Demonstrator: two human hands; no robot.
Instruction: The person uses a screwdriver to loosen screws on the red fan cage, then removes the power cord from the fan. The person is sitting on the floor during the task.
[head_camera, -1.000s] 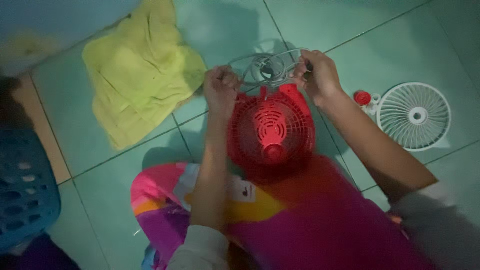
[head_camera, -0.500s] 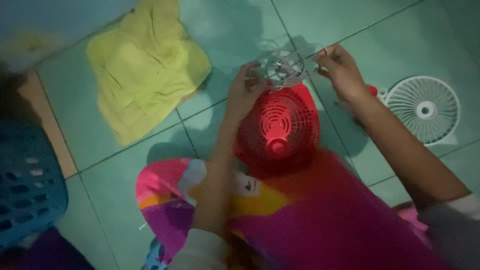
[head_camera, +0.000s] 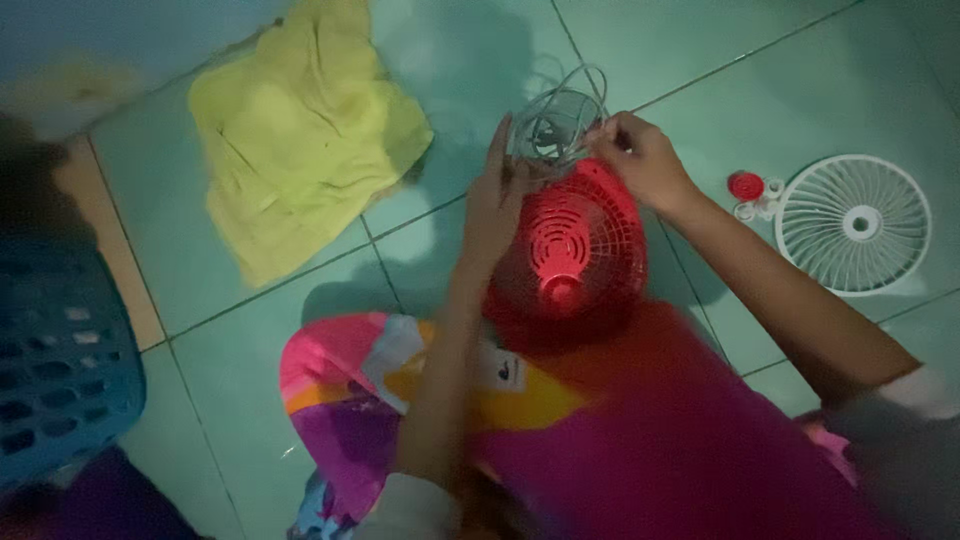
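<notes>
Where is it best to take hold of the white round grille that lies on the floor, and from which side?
Probably at the outer rim of the white grille, on its left edge, nearest the right hand. It lies flat on the tiled floor, so fingers should come from above and hook under the thin rim; the spokes look slim.

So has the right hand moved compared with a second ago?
Cannot tell for sure: the camera shifted too. Against the red fan, the right hand sits about where it was, at the fan's top right edge, holding the wire guard.
</notes>
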